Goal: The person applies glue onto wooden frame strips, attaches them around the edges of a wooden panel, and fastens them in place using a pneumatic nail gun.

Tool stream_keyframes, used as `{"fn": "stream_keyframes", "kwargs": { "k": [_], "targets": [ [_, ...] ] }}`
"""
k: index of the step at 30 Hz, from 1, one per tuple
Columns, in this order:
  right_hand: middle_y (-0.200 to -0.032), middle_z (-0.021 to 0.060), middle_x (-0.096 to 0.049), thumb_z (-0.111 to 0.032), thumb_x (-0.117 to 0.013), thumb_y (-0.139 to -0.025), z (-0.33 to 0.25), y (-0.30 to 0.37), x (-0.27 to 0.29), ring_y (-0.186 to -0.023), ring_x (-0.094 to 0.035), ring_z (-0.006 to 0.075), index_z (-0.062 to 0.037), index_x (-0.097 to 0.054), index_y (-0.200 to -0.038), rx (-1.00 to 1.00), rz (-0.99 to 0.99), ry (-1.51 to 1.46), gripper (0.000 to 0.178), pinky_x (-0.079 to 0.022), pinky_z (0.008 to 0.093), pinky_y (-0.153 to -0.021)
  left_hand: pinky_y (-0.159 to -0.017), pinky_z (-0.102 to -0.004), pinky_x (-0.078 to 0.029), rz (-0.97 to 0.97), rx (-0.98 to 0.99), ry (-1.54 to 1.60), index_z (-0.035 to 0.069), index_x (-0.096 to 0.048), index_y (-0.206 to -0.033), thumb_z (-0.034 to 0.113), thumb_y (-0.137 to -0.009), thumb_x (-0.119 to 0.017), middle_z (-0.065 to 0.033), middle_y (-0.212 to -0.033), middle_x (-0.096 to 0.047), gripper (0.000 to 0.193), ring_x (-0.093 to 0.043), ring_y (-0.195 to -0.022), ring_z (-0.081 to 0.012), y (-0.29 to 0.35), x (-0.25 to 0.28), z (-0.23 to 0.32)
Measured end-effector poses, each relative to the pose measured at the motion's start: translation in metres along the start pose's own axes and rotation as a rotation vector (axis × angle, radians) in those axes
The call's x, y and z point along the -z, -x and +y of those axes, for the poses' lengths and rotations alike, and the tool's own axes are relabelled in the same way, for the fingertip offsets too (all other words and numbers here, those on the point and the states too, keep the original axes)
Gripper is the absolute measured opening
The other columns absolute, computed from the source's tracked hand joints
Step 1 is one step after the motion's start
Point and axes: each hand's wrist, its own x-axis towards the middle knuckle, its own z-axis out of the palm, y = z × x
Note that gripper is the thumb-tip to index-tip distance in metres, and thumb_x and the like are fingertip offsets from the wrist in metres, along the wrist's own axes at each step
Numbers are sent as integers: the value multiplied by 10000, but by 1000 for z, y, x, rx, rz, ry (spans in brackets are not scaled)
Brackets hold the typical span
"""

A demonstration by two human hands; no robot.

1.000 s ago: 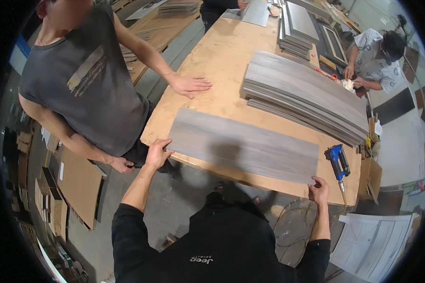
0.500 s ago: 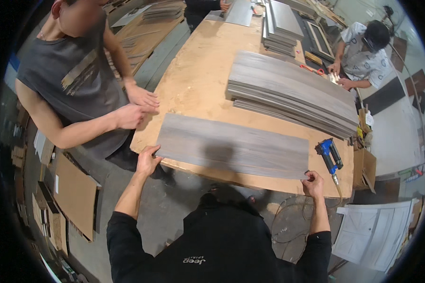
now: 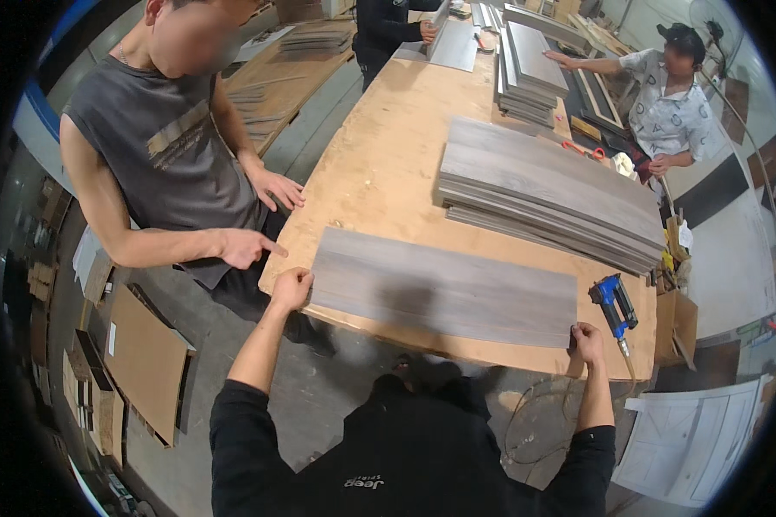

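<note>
A long grey wood-grain board (image 3: pixel 491 293) lies flat along the front edge of the wooden worktable (image 3: pixel 366 164). My left hand (image 3: pixel 291 289) is closed on its near left corner, fingers curled at the end. At the opposite end, my right hand (image 3: pixel 588 343) pinches the near right corner. Just past that end rests a blue and black nail gun (image 3: pixel 614 303), its air hose trailing off the table's front edge. Behind the board stands a stack of similar grey boards (image 3: pixel 552 177).
A person in a grey sleeveless top (image 3: pixel 159 146) leans over the left edge, one finger pointing near my board. At the far right, a person in a patterned shirt (image 3: pixel 672 108) touches another board stack (image 3: pixel 530 65). Red-handled scissors (image 3: pixel 585 151) lie behind the nearer stack.
My view has shifted, so the scene sits lower and further right. The left co-worker's hands have moved apart, one now pointing. The right co-worker has reached out to the far stack.
</note>
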Motion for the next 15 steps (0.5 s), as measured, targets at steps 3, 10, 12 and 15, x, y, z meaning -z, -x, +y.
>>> {"fn": "stream_keyframes", "kwargs": {
  "k": [3,10,12,15],
  "targets": [
    [-814,35,-679,-137,-642,-950,-18,-11,-6,-721,-614,119,44,-702,-1030,-164,34,-129,207,-501,289,-660,-673,-349,-540,-2,53,7,-15,-693,-854,237,-930,-653,-109,-713,-691,266,-685,-689,-202,-29,-12,-14],
    [-778,2,-659,-72,-644,-913,-12,-58,-10,-672,-587,95,7,-707,-934,-45,120,-85,103,-465,267,-611,-581,-338,-506,-99,326,330,28,-711,-823,149,-867,-722,-64,-693,-675,130,-630,-606,-170,-71,-18,-24],
    [-720,12,-628,-35,-631,-910,-4,-64,-2,-576,-567,111,-8,-687,-903,-156,5,-205,62,-440,276,-518,-511,-323,-475,-143,358,434,21,-697,-796,118,-876,-724,-42,-649,-639,128,-580,-541,-138,-73,-13,-20],
    [-682,22,-603,1,-616,-908,4,-68,-5,-509,-543,124,-17,-666,-896,-147,31,-250,54,-411,283,-455,-437,-311,-412,-187,409,458,9,-665,-766,88,-898,-716,-25,-607,-589,163,-517,-478,-122,-74,-6,-11]
  ]
}}
